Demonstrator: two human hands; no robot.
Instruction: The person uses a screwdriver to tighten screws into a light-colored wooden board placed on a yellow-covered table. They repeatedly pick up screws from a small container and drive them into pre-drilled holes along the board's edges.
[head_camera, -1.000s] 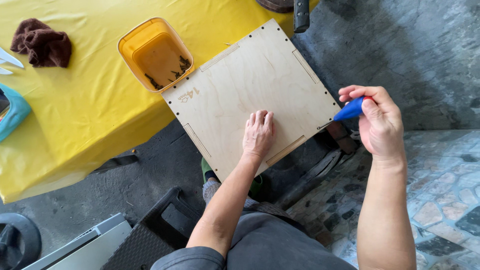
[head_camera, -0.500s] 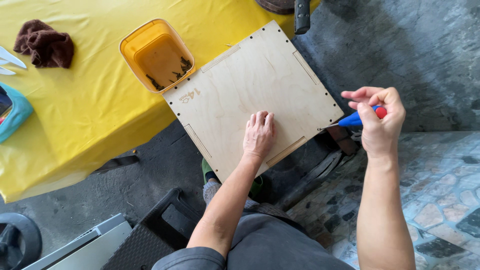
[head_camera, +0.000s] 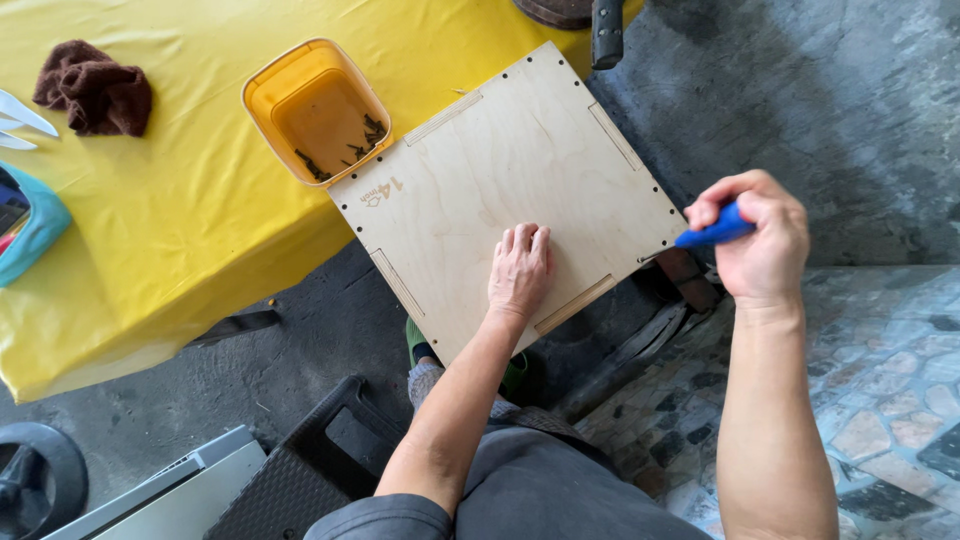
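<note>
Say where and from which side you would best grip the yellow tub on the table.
Probably by the rim of the yellow tub on its far-left corner, from above. It stands open and upright on the yellow cloth, and the plywood panel crowds its near-right side. Its tapered walls look harder to hold.

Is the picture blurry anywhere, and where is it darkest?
Head view: mostly sharp, lit by soft daylight with no glare; the wooden board and left hand are crisp, the right hand with its blue handle slightly soft; darkest under the yellow tablecloth edge, on the floor.
</note>
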